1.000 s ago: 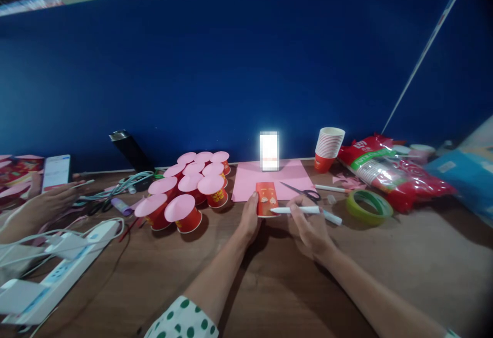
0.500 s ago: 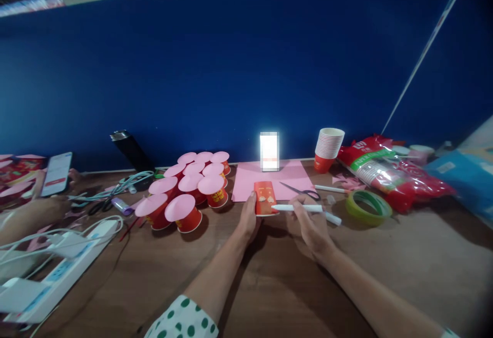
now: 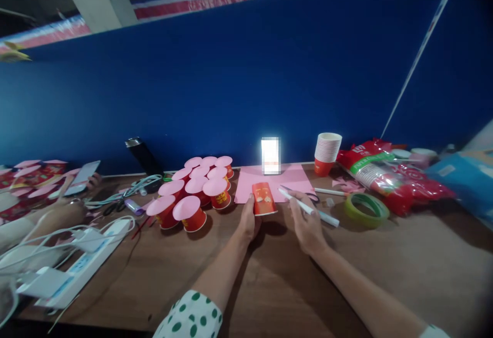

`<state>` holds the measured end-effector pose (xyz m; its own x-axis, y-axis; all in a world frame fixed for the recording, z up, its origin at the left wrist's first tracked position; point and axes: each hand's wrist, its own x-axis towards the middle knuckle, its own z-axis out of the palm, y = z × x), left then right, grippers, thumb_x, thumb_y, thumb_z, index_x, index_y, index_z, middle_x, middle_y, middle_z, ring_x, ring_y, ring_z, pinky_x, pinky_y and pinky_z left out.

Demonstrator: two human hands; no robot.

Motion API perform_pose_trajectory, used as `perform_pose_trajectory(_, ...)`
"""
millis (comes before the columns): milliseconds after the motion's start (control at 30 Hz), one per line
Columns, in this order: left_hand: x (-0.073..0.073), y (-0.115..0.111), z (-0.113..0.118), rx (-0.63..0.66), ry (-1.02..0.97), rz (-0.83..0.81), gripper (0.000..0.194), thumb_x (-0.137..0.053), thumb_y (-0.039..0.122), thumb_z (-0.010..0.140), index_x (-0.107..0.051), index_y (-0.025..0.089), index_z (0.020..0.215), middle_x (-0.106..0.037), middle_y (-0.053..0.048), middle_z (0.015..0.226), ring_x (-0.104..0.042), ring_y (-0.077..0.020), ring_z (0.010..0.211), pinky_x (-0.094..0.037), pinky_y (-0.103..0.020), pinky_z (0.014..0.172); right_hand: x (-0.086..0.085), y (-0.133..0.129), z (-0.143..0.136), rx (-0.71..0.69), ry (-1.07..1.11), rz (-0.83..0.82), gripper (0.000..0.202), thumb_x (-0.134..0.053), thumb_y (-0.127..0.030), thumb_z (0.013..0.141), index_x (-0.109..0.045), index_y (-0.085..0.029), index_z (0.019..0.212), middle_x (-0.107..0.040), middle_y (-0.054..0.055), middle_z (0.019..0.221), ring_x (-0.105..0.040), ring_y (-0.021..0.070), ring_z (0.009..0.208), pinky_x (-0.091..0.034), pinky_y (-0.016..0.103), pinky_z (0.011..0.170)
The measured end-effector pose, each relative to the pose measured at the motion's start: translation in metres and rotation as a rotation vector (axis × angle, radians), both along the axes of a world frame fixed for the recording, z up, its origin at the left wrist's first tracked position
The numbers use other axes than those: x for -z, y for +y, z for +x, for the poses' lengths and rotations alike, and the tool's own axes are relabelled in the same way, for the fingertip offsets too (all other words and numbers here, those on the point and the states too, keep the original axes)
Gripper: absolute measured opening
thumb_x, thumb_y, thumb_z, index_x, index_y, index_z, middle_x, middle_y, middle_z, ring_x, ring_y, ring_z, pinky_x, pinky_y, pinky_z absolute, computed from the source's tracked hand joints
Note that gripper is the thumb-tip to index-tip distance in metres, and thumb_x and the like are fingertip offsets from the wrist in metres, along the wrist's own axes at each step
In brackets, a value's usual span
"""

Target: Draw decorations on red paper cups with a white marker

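Observation:
My left hand (image 3: 248, 221) is closed round the side of a red paper cup (image 3: 264, 200), which is turned upside down with its white rim at the bottom. Small pale marks show on the cup's side. In my right hand (image 3: 308, 227) is a white marker (image 3: 296, 202), its tip pointing up and left, apart from the cup. Behind the cup lies pink paper (image 3: 246, 179). Scissors (image 3: 314, 197) on it are partly hidden by my right hand. Another white pen-like stick (image 3: 329, 219) rests just right of that hand.
Several upturned red cups with pink paper discs (image 3: 187, 208) stand at left. A cup stack (image 3: 326, 155), red plastic bag (image 3: 370, 166) and tape roll (image 3: 365, 210) are at right. A power strip (image 3: 88, 256) and a person's arm (image 3: 50, 220) are far left, near a black flask (image 3: 144, 157).
The marker has moved off the cup to the right and now tilts upward. The cup leans slightly differently. At far left the other person's phone has tilted, and the view has shifted a little.

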<state>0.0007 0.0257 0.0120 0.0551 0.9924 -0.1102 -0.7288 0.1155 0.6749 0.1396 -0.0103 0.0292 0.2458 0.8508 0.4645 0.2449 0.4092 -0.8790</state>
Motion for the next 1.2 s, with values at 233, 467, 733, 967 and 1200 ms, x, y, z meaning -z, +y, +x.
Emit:
perform_pose_trajectory(233, 0.000, -0.002, 0.000, -0.009, 0.088, 0.014, 0.034, -0.053, 0.041, 0.084, -0.062, 0.011, 0.097, -0.068, -0.007, 0.086, -0.064, -0.0153, 0.072, -0.051, -0.030, 0.076, 0.015, 0.008, -0.002, -0.003, -0.172, 0.133, 0.030, -0.043, -0.035, 0.091, -0.056, -0.017, 0.111, -0.062, 0.011, 0.108, -0.056, 0.0217, 0.105, -0.043, 0.041, 0.095)
perform_pose_trajectory(467, 0.003, -0.003, 0.000, -0.001, 0.111, 0.021, 0.039, -0.050, 0.047, 0.084, -0.061, 0.010, 0.094, -0.066, -0.006, 0.075, -0.060, -0.0138, 0.059, -0.050, -0.026, 0.059, 0.026, 0.010, -0.009, 0.045, -0.383, 0.187, 0.029, -0.039, -0.026, 0.090, -0.055, -0.016, 0.112, -0.058, 0.013, 0.110, -0.052, 0.0231, 0.108, -0.043, 0.042, 0.094)
perform_pose_trajectory(733, 0.003, -0.008, -0.003, -0.064, 0.039, 0.044, 0.040, -0.047, 0.048, 0.085, -0.061, 0.012, 0.094, -0.066, -0.005, 0.073, -0.061, -0.0143, 0.061, -0.049, -0.026, 0.064, 0.029, 0.008, -0.009, 0.065, -0.450, 0.216, 0.029, -0.041, -0.025, 0.087, -0.054, -0.014, 0.111, -0.057, 0.014, 0.108, -0.051, 0.0237, 0.107, -0.042, 0.041, 0.094)
perform_pose_trajectory(967, -0.002, -0.010, -0.005, -0.056, 0.008, -0.015, 0.039, -0.050, 0.047, 0.084, -0.061, 0.011, 0.091, -0.064, -0.004, 0.068, -0.058, -0.0134, 0.055, -0.048, -0.025, 0.058, 0.031, 0.008, -0.011, 0.006, -0.487, 0.178, 0.031, -0.039, -0.027, 0.089, -0.053, -0.015, 0.113, -0.059, 0.014, 0.109, -0.054, 0.0242, 0.106, -0.044, 0.041, 0.092)
perform_pose_trajectory(1200, -0.005, -0.009, -0.007, -0.056, -0.037, -0.063, 0.038, -0.049, 0.046, 0.085, -0.061, 0.011, 0.095, -0.066, -0.006, 0.076, -0.061, -0.0142, 0.061, -0.051, -0.027, 0.064, 0.033, 0.009, -0.013, -0.099, -0.498, 0.043, 0.036, -0.037, -0.023, 0.087, -0.048, -0.015, 0.121, -0.065, 0.012, 0.103, -0.064, 0.0218, 0.088, -0.051, 0.034, 0.073)
